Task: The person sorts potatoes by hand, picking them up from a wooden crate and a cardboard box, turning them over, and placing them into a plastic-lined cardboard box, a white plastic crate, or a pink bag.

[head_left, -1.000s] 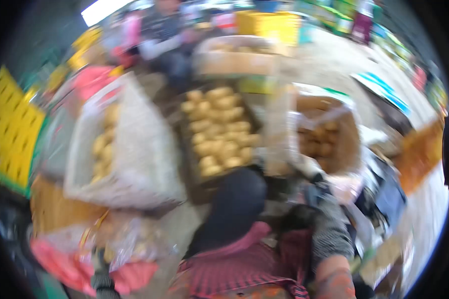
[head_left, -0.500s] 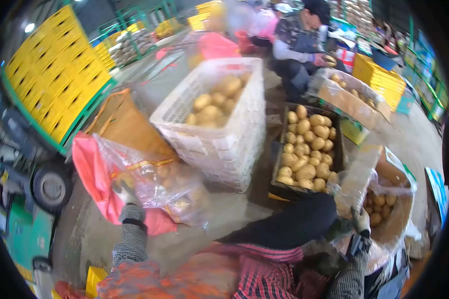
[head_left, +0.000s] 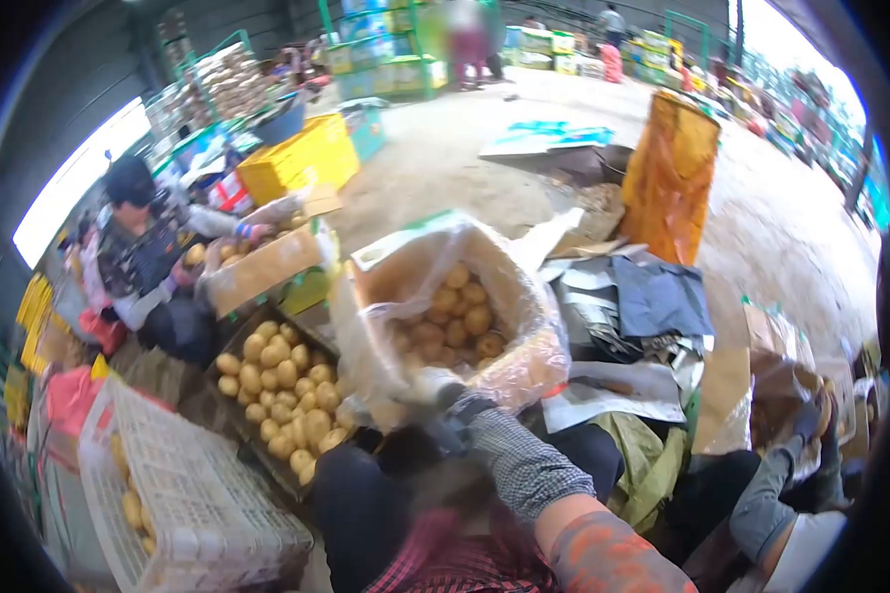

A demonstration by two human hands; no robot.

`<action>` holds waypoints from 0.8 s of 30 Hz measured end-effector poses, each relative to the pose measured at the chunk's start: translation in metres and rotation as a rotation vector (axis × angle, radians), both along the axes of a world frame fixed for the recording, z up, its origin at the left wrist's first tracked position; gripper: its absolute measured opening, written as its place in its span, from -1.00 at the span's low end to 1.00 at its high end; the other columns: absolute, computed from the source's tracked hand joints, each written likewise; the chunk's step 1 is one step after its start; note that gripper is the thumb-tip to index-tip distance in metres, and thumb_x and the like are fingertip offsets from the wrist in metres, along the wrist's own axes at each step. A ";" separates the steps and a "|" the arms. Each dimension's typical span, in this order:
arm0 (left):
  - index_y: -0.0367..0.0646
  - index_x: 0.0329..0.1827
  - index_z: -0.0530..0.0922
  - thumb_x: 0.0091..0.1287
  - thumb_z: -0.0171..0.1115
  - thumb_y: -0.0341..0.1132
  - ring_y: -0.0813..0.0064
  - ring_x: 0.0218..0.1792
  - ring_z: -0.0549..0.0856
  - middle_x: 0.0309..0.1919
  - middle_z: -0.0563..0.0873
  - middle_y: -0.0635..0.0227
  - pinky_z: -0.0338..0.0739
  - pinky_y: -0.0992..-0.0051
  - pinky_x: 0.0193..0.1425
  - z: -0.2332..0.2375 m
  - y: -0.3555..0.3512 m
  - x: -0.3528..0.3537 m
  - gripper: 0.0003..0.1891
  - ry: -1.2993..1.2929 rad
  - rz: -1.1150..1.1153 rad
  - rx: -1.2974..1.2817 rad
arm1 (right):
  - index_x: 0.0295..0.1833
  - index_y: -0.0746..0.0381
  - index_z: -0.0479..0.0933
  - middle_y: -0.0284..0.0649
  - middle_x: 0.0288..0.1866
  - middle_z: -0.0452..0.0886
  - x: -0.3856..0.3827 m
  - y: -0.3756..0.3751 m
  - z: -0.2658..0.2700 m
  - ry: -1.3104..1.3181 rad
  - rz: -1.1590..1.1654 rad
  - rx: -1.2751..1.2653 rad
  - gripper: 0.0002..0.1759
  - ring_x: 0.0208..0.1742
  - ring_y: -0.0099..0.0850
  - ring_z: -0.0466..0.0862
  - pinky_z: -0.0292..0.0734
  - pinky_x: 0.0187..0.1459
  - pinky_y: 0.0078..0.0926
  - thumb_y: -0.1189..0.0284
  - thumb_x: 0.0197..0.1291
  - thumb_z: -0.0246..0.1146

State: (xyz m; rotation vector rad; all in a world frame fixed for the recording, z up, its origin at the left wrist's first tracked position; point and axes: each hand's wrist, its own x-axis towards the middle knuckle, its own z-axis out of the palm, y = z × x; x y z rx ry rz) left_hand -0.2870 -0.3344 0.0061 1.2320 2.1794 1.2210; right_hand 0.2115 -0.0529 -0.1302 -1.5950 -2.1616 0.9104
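My right hand (head_left: 430,382), in a pale glove with a dark cuff, is at the near rim of an open cardboard box (head_left: 536,371). Motion blurs its fingers, and their grip cannot be made out. Clear plastic lines the box and hangs over its sides, and several potatoes (head_left: 455,321) lie inside. Left of this box, a dark crate (head_left: 262,450) is full of potatoes. I do not see my left hand.
A white plastic crate (head_left: 208,494) with potatoes stands at lower left. One co-worker (head_left: 148,257) sits at left, handling potatoes over a carton. Another person's gloved hands (head_left: 809,420) are over a box at right. Flattened packaging (head_left: 613,390) and an orange sack (head_left: 670,178) lie beyond.
The view has swung right, so the white crate and potato crate now appear farther left. My right hand is now at the box's near rim; my left hand has left the view.
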 end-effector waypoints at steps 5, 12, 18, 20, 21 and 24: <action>-0.32 0.44 0.33 0.55 0.04 -0.37 0.26 0.29 0.53 0.33 0.50 0.09 0.40 0.32 0.43 0.013 0.113 0.043 -0.56 0.089 -0.330 -0.178 | 0.03 0.22 0.70 0.04 -0.02 0.74 0.006 -0.024 0.052 0.010 -0.093 -0.110 -0.36 0.03 -0.07 0.73 0.59 0.06 -0.14 -0.14 0.16 0.25; -0.33 0.44 0.34 0.55 0.03 -0.38 0.26 0.31 0.53 0.34 0.51 0.07 0.38 0.32 0.46 0.028 0.204 0.086 -0.56 0.186 -0.637 -0.291 | 0.35 0.20 0.46 0.06 0.00 0.73 0.008 -0.022 0.052 0.058 -0.097 -0.003 -0.25 0.04 -0.05 0.73 0.60 0.08 -0.12 -0.10 0.22 0.22; -0.35 0.44 0.35 0.54 0.02 -0.40 0.26 0.33 0.52 0.35 0.52 0.06 0.36 0.32 0.49 -0.006 0.288 0.121 -0.56 0.122 -1.056 -0.234 | 0.54 0.18 0.11 -0.11 -0.21 0.70 0.048 0.036 0.048 1.354 -0.734 0.214 -0.22 -0.32 -0.27 0.70 0.63 -0.21 -0.34 0.16 0.35 0.28; -0.35 0.27 0.54 0.37 0.11 -0.54 0.31 0.28 0.57 0.23 0.61 0.10 0.44 0.37 0.40 -0.033 0.319 0.197 -0.61 0.148 -1.000 -0.085 | 0.40 0.22 0.27 -0.22 -0.27 0.66 0.077 0.065 0.064 1.857 -0.823 0.365 -0.42 -0.37 -0.36 0.63 0.59 -0.28 -0.40 0.22 0.41 0.24; -0.38 0.33 0.48 0.36 0.08 -0.57 0.33 0.31 0.54 0.27 0.57 0.08 0.41 0.34 0.45 -0.050 0.336 0.217 -0.56 0.143 -1.196 0.057 | 0.33 0.24 0.35 -0.27 -0.30 0.65 0.084 0.072 0.076 1.905 -0.777 0.425 -0.52 -0.39 -0.41 0.60 0.57 -0.31 -0.43 0.24 0.43 0.22; -0.24 0.25 0.52 0.36 0.13 -0.38 0.21 0.22 0.56 0.18 0.60 0.12 0.38 0.27 0.43 -0.106 0.357 0.248 -0.61 0.719 -1.405 -0.030 | 0.05 0.23 0.60 -0.13 -0.31 0.70 0.055 0.046 0.135 0.870 -0.230 0.440 -0.73 -0.36 -0.23 0.65 0.61 -0.24 -0.33 0.28 0.40 0.22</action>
